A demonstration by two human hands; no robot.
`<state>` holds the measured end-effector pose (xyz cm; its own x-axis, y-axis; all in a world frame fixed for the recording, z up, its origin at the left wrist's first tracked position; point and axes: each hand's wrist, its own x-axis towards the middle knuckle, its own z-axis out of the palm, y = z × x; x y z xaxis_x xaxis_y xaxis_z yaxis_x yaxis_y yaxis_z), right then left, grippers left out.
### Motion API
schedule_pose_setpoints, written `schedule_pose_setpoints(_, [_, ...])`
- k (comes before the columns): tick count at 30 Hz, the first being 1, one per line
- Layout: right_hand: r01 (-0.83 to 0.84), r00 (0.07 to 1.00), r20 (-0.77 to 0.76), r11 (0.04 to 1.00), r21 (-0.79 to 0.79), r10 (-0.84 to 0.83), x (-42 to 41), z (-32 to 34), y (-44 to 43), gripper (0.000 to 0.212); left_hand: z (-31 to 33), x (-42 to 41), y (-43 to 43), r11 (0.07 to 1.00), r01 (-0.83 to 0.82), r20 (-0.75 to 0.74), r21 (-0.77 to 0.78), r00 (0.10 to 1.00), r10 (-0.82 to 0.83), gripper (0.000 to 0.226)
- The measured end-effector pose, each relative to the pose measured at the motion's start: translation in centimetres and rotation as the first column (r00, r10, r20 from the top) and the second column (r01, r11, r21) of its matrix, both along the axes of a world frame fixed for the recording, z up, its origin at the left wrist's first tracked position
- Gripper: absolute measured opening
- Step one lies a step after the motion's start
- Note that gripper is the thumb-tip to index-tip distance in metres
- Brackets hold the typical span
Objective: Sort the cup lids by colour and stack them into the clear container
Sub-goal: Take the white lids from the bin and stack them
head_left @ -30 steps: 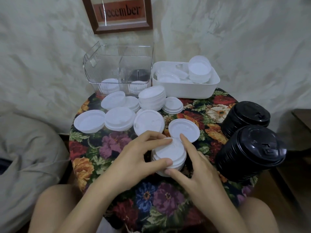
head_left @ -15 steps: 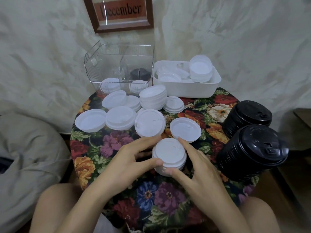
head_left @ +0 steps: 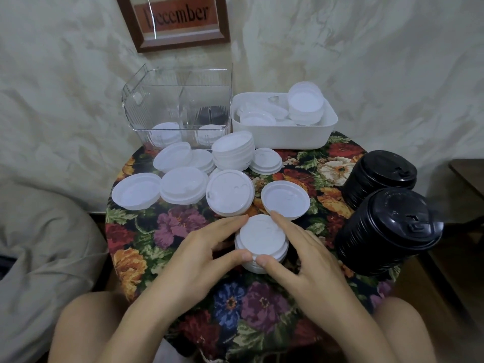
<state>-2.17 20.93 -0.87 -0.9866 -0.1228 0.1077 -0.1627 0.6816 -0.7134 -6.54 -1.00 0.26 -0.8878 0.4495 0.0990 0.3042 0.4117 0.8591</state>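
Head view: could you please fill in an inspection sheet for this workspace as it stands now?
Surface: round table under a floral cloth, crowded.
Job's things: clear container at the back, sorted white lids in its front sections, dark lids behind; white lid stack near the front; loose white lids in the middle; white bin holding more lids; near black stack and far black stack on the right.
Clutter: nothing seen.
Hands: left hand and right hand both pinch the white lid stack between thumb and fingers.
Cables: nothing seen.
Surroundings: framed December sign on the wall; grey cushion on the left.
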Motion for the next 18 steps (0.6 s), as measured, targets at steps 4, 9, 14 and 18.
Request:
schedule_pose_setpoints(4, [-0.006,1.000,-0.005,1.000,0.015,0.006,0.0,-0.1,-0.1,0.076,0.1,0.3,0.1,1.000,-0.006,-0.013,-0.012,1.000,0.006,0.060])
schedule_pose_setpoints(9, [0.038,0.999,-0.005,0.999,-0.025,-0.039,0.4,0.0,0.5,0.075,0.4,0.2,1.1,0.995,-0.010,0.060,0.103,0.998,0.004,0.057])
schedule_pose_setpoints(14, [0.068,0.998,-0.016,0.998,-0.020,-0.068,0.8,0.2,0.5,0.059,1.9,-1.9,1.9,0.986,-0.037,0.069,0.164,0.997,0.026,0.032])
schedule_pose_setpoints(18, [0.048,0.999,-0.009,0.999,-0.020,-0.048,0.7,0.2,0.4,0.059,3.0,-4.0,3.0,0.991,-0.060,-0.035,0.116,0.997,0.064,0.029])
